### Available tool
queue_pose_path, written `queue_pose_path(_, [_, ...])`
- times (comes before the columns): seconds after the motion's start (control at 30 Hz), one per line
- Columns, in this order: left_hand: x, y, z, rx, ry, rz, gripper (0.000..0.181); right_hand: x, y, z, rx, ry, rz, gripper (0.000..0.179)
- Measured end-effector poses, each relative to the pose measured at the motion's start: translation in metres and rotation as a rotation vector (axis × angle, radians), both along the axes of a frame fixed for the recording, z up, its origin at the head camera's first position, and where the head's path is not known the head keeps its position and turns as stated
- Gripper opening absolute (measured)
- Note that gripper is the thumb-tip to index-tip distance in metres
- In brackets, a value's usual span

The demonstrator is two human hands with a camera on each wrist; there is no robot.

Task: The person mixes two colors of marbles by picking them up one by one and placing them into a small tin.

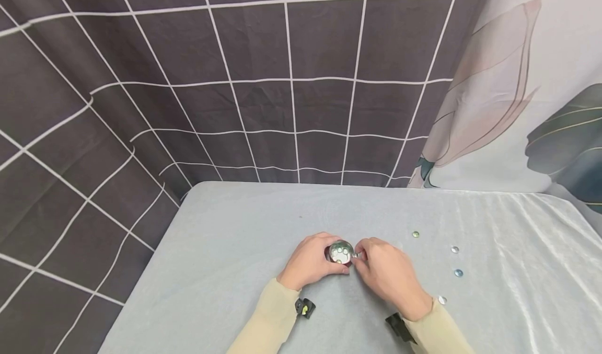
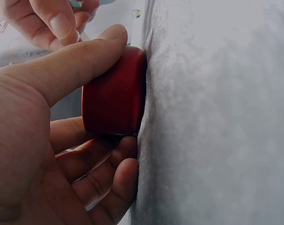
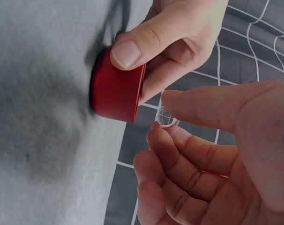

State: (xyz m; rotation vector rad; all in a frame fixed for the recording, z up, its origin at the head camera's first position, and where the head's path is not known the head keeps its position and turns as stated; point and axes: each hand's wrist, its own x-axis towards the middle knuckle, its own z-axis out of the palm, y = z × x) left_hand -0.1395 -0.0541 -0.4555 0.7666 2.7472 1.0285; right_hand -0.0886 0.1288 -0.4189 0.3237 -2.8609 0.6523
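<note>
My left hand (image 1: 308,260) grips a small round red cup (image 3: 115,89) on the cloth, thumb on one side and fingers on the other. From above, its shiny silver inside shows several glass gems (image 1: 342,251) lying in it. Between thumb and fingertips, my right hand (image 1: 388,270) pinches a clear glass gem (image 3: 167,117). In the right wrist view this gem is beside the cup's open mouth, a short way off the rim. The left wrist view shows the red outer wall (image 2: 115,96) of the cup under the left thumb, with its base against the cloth.
To the right of the right hand lie loose glass gems: a green one (image 1: 416,234), a clear one (image 1: 454,249), a blue one (image 1: 458,273) and another clear one (image 1: 442,300) by the sleeve. Pale grey cloth (image 1: 226,239) covers the table. Dark checked curtain (image 1: 263,108) hangs behind it.
</note>
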Motion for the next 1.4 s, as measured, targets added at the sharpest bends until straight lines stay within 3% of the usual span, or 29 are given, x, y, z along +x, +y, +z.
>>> queue_pose_path(1.4, [-0.001, -0.001, 0.001, -0.027, 0.026, -0.023, 0.053, -0.008, -0.009, -0.013, -0.022, -0.05, 0.023, 0.007])
